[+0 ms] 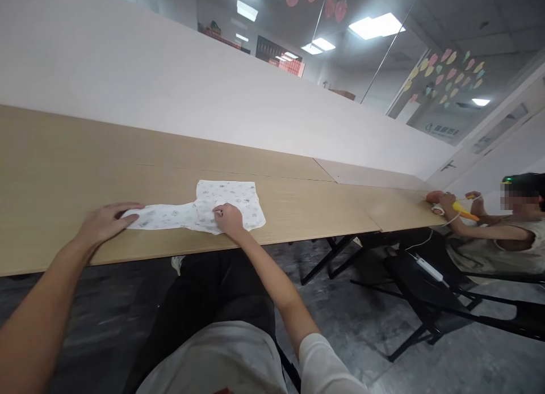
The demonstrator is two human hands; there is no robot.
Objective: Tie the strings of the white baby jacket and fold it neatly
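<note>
A small white garment (232, 198) with a fine scattered print lies flat on the wooden table (293, 206). Its wide part is on the right, and a narrow sleeve or leg stretches out to the left. My left hand (104, 222) rests at the end of that narrow part, thumb and fingers apart along its edges. On the wide part, near the front edge, my right hand (230, 219) is closed with its fingertips pinched on the cloth. The cloth directly under the right hand is hidden.
A white low wall (213, 99) with glass above runs behind the table. At the far right a person (502, 235) sits at the same table, handling a yellow object (465, 211) with a cable. A black folding chair (426, 303) holds a white power strip (429, 269).
</note>
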